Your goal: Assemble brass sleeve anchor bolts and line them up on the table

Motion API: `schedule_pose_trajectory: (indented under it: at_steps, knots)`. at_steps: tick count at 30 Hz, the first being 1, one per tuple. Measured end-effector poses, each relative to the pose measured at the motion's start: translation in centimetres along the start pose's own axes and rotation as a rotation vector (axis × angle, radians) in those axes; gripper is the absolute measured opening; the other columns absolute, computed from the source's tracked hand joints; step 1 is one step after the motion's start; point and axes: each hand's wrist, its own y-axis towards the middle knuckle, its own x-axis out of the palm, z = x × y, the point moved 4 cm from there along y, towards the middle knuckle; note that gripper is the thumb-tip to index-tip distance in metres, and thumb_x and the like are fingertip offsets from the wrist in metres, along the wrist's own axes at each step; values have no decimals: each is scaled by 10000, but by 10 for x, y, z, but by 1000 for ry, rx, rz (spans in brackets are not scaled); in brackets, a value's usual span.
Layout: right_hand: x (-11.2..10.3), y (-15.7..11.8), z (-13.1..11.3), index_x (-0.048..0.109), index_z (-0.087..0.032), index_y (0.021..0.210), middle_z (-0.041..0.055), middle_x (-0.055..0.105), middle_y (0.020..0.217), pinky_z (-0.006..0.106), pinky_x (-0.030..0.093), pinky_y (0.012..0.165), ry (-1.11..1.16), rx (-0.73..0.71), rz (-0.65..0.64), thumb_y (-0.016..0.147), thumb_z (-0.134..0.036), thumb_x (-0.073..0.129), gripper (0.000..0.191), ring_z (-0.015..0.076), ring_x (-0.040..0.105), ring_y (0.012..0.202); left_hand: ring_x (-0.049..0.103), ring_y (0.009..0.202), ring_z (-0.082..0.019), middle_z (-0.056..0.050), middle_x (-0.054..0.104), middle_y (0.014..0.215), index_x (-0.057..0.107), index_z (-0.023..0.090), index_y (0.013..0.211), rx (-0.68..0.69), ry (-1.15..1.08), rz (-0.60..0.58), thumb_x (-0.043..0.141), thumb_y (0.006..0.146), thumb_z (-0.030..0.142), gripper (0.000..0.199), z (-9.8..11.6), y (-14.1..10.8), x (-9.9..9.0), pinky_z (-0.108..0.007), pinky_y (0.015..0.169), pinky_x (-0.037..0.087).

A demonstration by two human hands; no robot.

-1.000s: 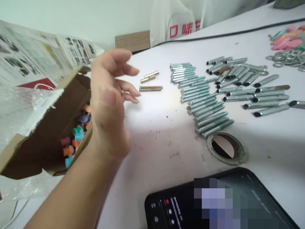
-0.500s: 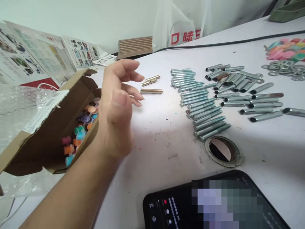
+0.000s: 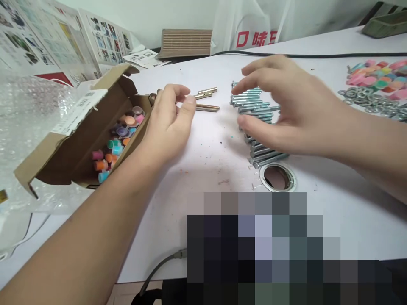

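My left hand (image 3: 173,120) rests beside the cardboard box, its fingers loosely curled and a gap showing between thumb and index finger. Nothing shows in it, and some fingertips are hidden. Just past its fingers lie two short brass-coloured tubes (image 3: 207,90) and a pair of brass-toned rods (image 3: 208,108). Over the row of silver bolts (image 3: 251,101) hovers my right hand (image 3: 286,106), open, with the thumb well apart from the fingers and nothing visible between them. It covers part of the row and hides the metal sleeves behind it.
The open cardboard box (image 3: 59,163) at left holds several small coloured caps. A metal-rimmed table hole (image 3: 294,182) lies near the bolts. Washers (image 3: 365,99) and coloured pieces (image 3: 378,80) are piled at right. A black cable (image 3: 305,55) crosses the back; a blurred-out area covers the front.
My right hand has come in from the right over the bolts. My left hand's thumb and fingers have drawn closer together near the brass pieces. The camera view has shifted.
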Motion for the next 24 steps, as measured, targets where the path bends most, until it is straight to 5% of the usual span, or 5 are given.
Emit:
schedule_pose_trajectory:
  at_steps: [4, 9, 18, 24]
  knots:
    - [35, 26, 13, 546, -105, 1398, 187, 511, 1370, 487, 481, 1033, -96, 259, -226, 912, -370, 629, 560, 315, 575, 1209, 581, 1036, -258, -68, 595, 1249, 579, 296, 1158, -118, 200, -82, 687, 864, 313, 313, -2, -4, 2, -473, 929, 506]
    - [66, 41, 15, 606, -66, 1275, 207, 599, 1163, 514, 483, 972, -221, 180, -255, 956, -416, 570, 475, 350, 585, 1119, 589, 1115, -290, -80, 593, 1219, 579, 280, 1128, -141, 309, -113, 620, 809, 152, 346, 2, -5, 1, -518, 1041, 497]
    - [80, 43, 25, 724, -154, 973, 134, 675, 957, 422, 467, 867, -127, 175, -210, 963, -300, 536, 238, 290, 628, 935, 530, 1317, -280, -130, 551, 1360, 584, 187, 1312, -276, 441, -268, 489, 866, 125, 460, 2, -8, 5, -456, 1160, 445]
    - [81, 42, 24, 720, -124, 994, 151, 671, 975, 436, 440, 879, -161, 172, -187, 992, -246, 445, 301, 295, 604, 945, 597, 1176, -260, -134, 569, 1316, 584, 201, 1362, -280, 477, -288, 533, 892, 206, 473, -1, -8, 3, -448, 1121, 466]
